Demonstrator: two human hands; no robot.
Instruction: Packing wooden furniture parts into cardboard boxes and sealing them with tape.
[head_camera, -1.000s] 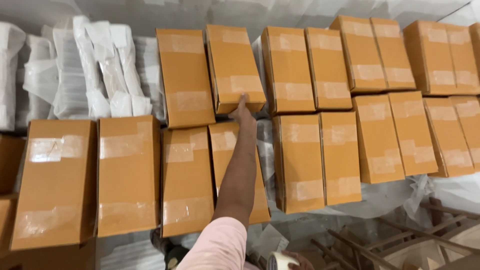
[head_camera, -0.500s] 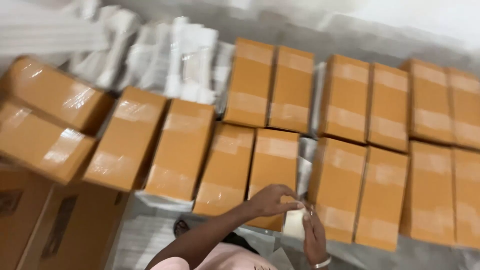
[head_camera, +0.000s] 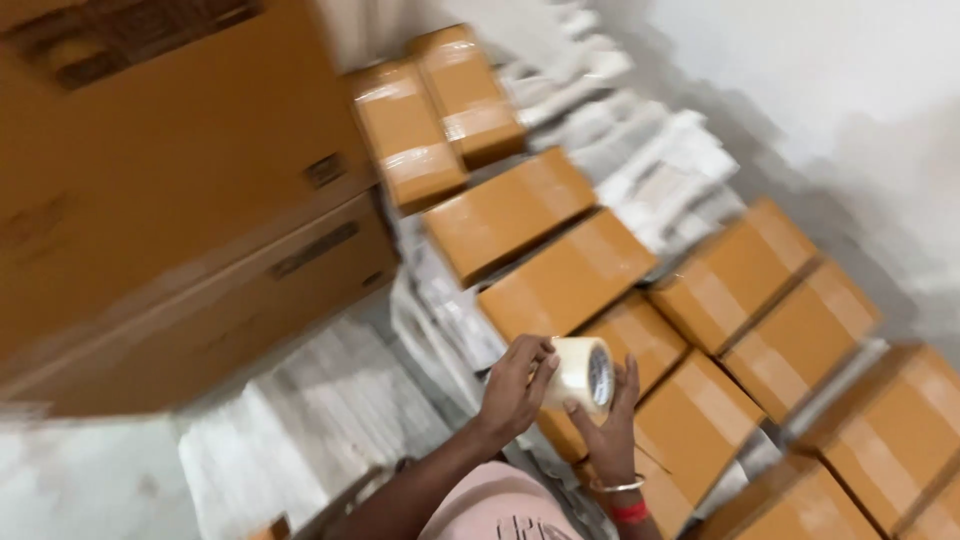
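I hold a roll of clear packing tape (head_camera: 583, 373) in both hands, low in the middle of the view. My left hand (head_camera: 514, 388) grips its left side with the fingers over the rim. My right hand (head_camera: 606, 427), with bangles at the wrist, holds it from below and right. Under the hands lie several small brown cardboard boxes (head_camera: 566, 280), taped shut and set in rows. The picture is blurred and tilted.
Large brown cartons (head_camera: 180, 200) are stacked at the left. White plastic-wrapped packets (head_camera: 660, 170) lie in a pile beyond the small boxes, against a white wall (head_camera: 830, 90). A pale tiled floor (head_camera: 320, 410) shows at lower left.
My left arm drew back from the far boxes and both hands came together on the tape roll. The view swung left and tilted, bringing the large cartons in.
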